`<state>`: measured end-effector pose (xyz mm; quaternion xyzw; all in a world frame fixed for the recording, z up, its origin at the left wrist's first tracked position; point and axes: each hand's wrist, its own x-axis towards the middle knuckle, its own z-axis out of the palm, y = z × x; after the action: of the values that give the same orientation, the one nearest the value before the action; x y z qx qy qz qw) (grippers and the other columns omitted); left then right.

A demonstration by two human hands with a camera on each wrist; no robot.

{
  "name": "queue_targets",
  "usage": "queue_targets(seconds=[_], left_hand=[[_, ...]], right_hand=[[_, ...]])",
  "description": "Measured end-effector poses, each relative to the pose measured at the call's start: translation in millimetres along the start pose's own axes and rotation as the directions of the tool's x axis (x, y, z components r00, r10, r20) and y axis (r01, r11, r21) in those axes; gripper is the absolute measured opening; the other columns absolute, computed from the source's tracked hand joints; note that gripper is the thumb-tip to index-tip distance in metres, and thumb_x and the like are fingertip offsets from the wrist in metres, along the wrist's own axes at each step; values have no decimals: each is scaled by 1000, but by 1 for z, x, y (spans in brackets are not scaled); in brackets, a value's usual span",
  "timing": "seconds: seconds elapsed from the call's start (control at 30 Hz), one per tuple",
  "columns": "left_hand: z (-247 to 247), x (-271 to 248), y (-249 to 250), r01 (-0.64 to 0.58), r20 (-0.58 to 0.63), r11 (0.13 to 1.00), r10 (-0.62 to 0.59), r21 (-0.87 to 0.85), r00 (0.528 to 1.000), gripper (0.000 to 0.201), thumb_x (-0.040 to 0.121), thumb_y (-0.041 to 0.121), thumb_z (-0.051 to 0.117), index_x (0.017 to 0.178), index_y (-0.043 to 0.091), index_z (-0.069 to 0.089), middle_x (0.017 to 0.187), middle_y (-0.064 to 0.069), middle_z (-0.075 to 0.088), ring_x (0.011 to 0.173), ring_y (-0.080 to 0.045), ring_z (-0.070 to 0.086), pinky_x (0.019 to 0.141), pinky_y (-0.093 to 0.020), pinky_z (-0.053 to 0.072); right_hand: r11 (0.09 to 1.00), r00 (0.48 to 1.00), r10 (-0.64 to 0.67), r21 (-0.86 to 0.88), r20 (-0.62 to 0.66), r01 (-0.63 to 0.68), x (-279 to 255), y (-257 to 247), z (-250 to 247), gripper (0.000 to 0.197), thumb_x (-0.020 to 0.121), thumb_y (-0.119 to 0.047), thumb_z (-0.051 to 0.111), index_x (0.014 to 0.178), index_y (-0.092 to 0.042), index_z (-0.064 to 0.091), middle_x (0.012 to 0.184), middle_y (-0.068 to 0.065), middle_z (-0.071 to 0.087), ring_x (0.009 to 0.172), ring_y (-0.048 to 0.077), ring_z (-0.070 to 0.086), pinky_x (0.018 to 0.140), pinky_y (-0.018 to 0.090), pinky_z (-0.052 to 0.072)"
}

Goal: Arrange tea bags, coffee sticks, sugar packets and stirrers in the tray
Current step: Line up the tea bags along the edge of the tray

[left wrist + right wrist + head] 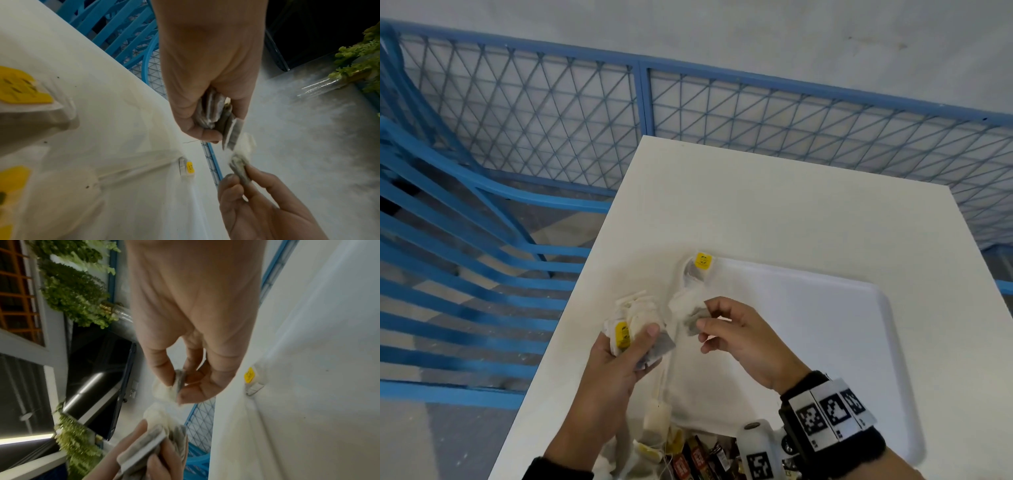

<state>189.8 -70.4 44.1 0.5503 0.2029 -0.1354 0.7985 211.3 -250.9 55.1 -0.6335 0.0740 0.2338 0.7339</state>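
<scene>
Your left hand (616, 363) grips a bunch of tea bags (635, 325), thumb curled over the top and fingers (205, 134) wrapped beneath, so the bundle stays stacked while you deal from it; the bags lie fanned above the counter (756, 205), just left of the tray (842, 308), their long axes running roughly away from you toward the fence (551, 113). Your right hand (739, 335) pinches a single tea bag (693, 323) between thumb and forefinger, the other fingers loosely curled and holding nothing; I judge you are peeling this one off the bundle, since it hangs between both hands over the tray's near-left part.

That single bag is held on edge, its flat face turned sideways and its long axis tilted, upper end toward the tray's far-left corner; its string seems to trail off, though blur hides where it goes. One tea bag with a yellow tag (702, 261) already lies at the tray's far-left corner, tag pointing away from you; that looks like the start of a row, so laying the next one parallel just nearer to you would keep the tags lined up.

At the tray's near-left edge a heap of more tea bags (654, 425) and dark coffee sticks (695, 459) waits; sugar packets and stirrers I cannot pick out.
</scene>
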Motion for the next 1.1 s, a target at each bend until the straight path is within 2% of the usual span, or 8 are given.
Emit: queue_targets(seconds=[0.17,0.3,0.37,0.47,0.57,0.77,0.97,1.1], left_hand=[[-3,2,-6,9,-11,1000,-9,11,1000,56,69,23,65,122,10,55,108,-9,70,92,-16,69,66,-24,55],[-5,3,-10,32,-13,999,-32,1,999,50,73,19,65,122,9,56,111,-11,68,95,-19,68,62,-22,56],[-6,2,-11,38,-12,999,-38,0,999,50,73,20,65,121,9,55,111,-11,68,95,-19,68,62,-21,56],[-6,2,-14,39,-8,999,-39,11,999,55,70,23,66,122,12,55,112,-9,68,97,-18,68,64,-21,56],[-6,4,-14,44,-15,999,-44,-3,999,46,76,18,64,121,12,56,110,-9,69,95,-17,68,64,-21,57],[-5,5,-14,48,-48,999,-48,-13,998,25,82,11,61,106,18,60,96,-3,72,80,-11,71,60,-20,56],[-5,3,-16,49,-35,999,-50,-21,998,22,83,8,60,103,17,60,88,-1,74,77,-11,71,60,-21,57],[-2,3,-15,44,-16,999,-44,-20,999,28,82,10,61,109,15,60,99,-7,72,82,-14,71,61,-21,56]], right_hand=[[995,986,6,98,-167,11,10,6,-22,6,89,-4,57,90,-6,62,88,10,62,68,13,55,59,20,47],[997,931,29,81,-365,1,39,13,-46,8,88,1,57,93,-1,63,88,14,65,70,16,58,63,16,53],[994,900,66,109,-432,-21,56,14,-54,7,86,2,60,88,-5,59,82,12,64,67,18,59,61,17,55],[990,825,64,-66,-561,-121,79,20,-64,19,81,-8,69,90,-12,53,77,5,63,63,15,59,55,22,47],[970,773,-26,-203,-634,-134,97,26,-64,27,76,-16,74,89,-14,50,74,5,61,64,15,55,60,24,43],[887,796,-173,-443,-580,-130,110,32,-58,23,79,-18,73,92,-10,55,69,-7,54,73,13,52,59,9,37],[826,792,-261,-552,-552,-113,111,35,-59,23,80,-19,70,96,-5,61,96,9,58,87,21,56,76,20,38],[595,803,-466,-803,-371,-26,105,41,-51,23,82,-24,68,99,-10,62,101,10,52,96,25,48,79,25,37]])
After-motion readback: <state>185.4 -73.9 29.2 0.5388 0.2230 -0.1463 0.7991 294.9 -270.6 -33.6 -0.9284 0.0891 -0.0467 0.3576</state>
